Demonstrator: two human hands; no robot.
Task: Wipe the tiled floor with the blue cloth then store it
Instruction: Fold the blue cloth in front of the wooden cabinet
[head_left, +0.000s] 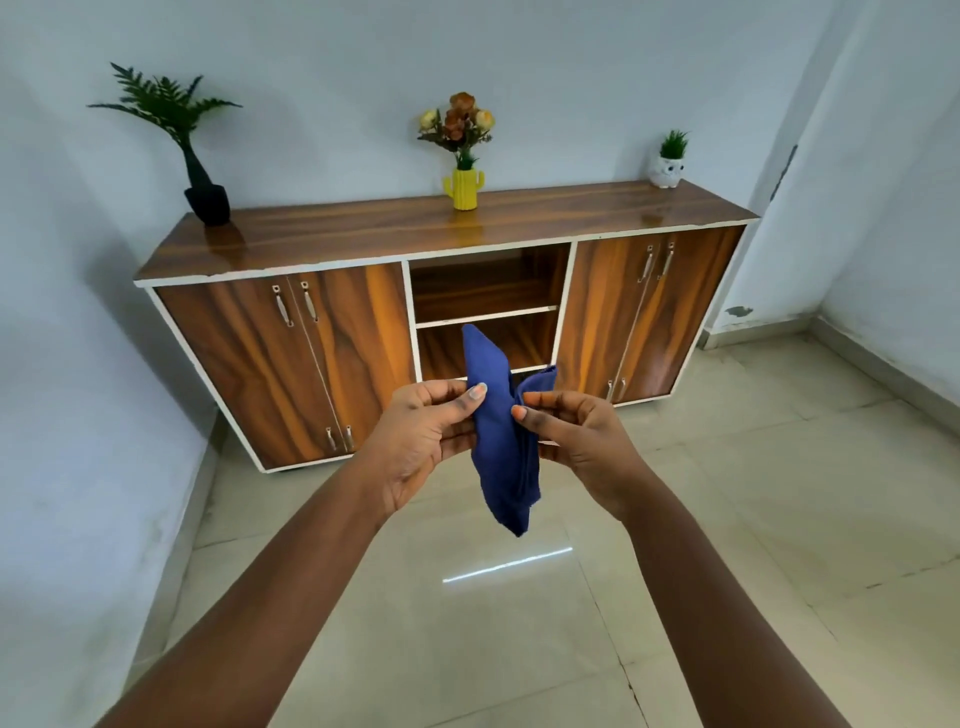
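Observation:
The blue cloth (503, 441) hangs bunched and folded lengthwise in the air in front of me, above the beige tiled floor (519, 623). My left hand (421, 441) pinches its left side between thumb and fingers. My right hand (582, 441) pinches its right side at about the same height. One end of the cloth sticks up above my hands and the other dangles below them. A wooden sideboard (447, 228) with open middle shelves (488, 312) stands against the wall right behind the cloth.
On the sideboard stand a black-potted fern (202, 192), a yellow vase of flowers (464, 187) and a small white owl pot (666, 169). Closed double doors flank the shelves. White walls close in on the left and right; a light streak reflects on the floor.

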